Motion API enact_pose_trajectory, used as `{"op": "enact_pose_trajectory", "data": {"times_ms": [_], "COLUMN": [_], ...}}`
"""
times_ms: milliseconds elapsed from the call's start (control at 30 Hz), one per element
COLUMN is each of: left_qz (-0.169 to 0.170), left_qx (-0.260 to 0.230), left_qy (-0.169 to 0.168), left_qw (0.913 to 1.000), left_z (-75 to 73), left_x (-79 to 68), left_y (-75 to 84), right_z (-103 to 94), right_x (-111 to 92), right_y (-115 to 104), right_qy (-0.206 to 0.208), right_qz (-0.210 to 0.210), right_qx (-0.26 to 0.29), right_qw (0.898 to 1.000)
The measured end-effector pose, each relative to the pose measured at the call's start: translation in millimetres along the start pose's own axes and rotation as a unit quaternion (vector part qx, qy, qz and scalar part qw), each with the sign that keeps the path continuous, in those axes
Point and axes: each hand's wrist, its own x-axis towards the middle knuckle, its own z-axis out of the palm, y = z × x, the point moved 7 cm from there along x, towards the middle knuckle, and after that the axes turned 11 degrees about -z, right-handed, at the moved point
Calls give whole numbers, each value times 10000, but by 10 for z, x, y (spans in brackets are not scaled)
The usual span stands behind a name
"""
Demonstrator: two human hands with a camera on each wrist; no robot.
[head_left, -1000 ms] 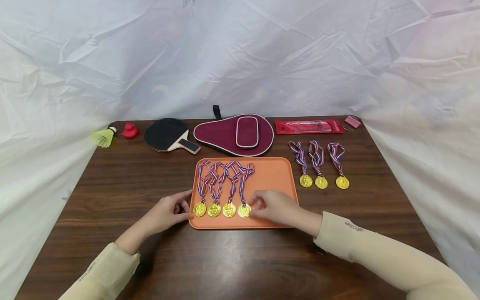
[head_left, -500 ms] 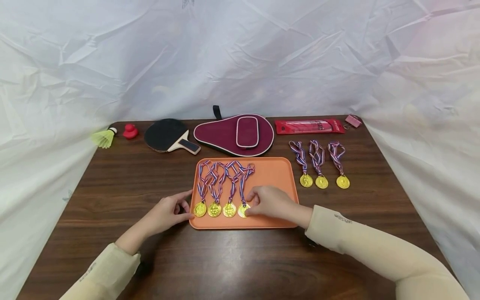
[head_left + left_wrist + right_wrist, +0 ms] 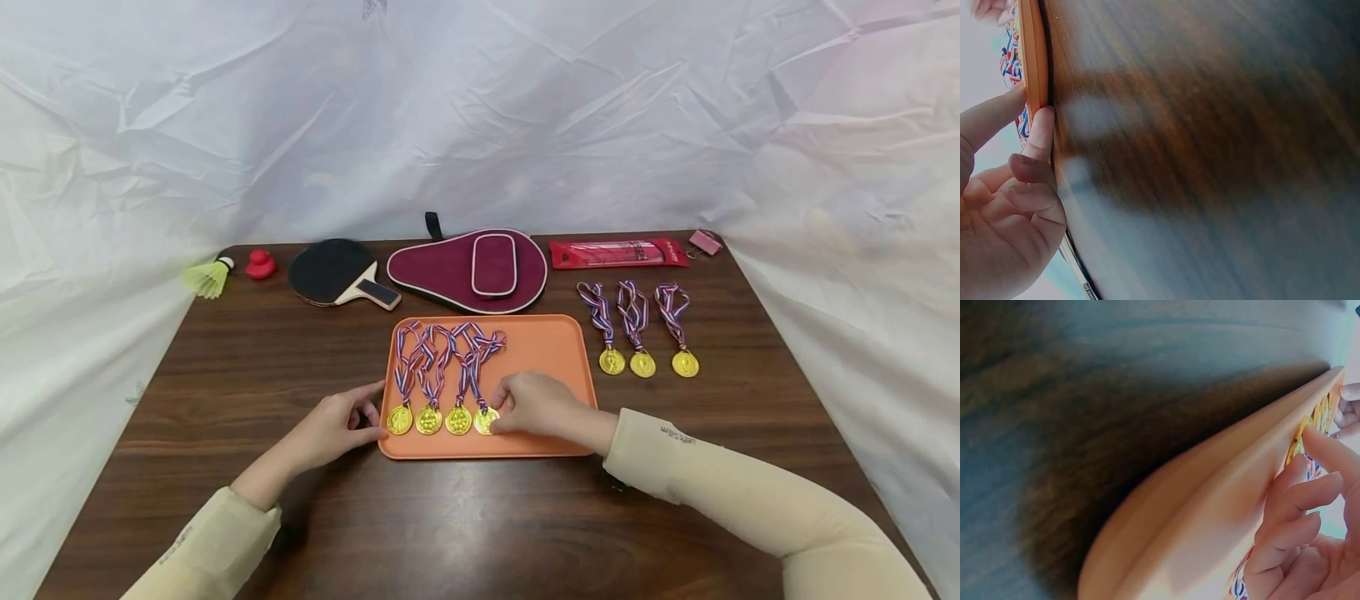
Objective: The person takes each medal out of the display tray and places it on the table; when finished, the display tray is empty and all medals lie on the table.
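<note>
An orange tray lies in the middle of the table. Along its left part is a row of several gold medals with striped ribbons. My right hand reaches over the tray and pinches the rightmost medal of that row by its edge. In the right wrist view, thumb and forefinger sit at the gold disc. That disc is close beside its neighbour, and their ribbons overlap. My left hand holds the tray's left rim with thumb and forefinger, its other fingers curled; the left wrist view shows fingertips against the tray wall.
Three more medals lie on the table right of the tray. Behind are a shuttlecock, a red rubber duck, a table tennis bat, a maroon bat case, a red packet and a pink binder clip.
My right hand has moved slightly left and taken the rightmost tray medal by its edge. That medal and its ribbon have shifted left, closer to the neighbouring one. My left hand stays put.
</note>
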Motion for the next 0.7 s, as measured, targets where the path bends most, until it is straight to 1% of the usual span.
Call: {"op": "enact_pose_trajectory", "data": {"times_ms": [300,500,700], "left_qz": [-26,-56,-48], "left_qx": [-25,-13,-34], "left_qy": [-31,-24,-35], "left_qw": [10000,10000,10000], "left_z": [4,2,2], "left_x": [-3,-1,-10], "left_y": [4,-4,-2], "right_z": [-2,6,-29], "right_x": [10,8,-5], "right_y": [-23,-18,-4], "right_qy": [25,26,79], "right_qz": [4,88,69], "right_qx": [-195,-372,-256], "right_qw": [9998,9993,9996]}}
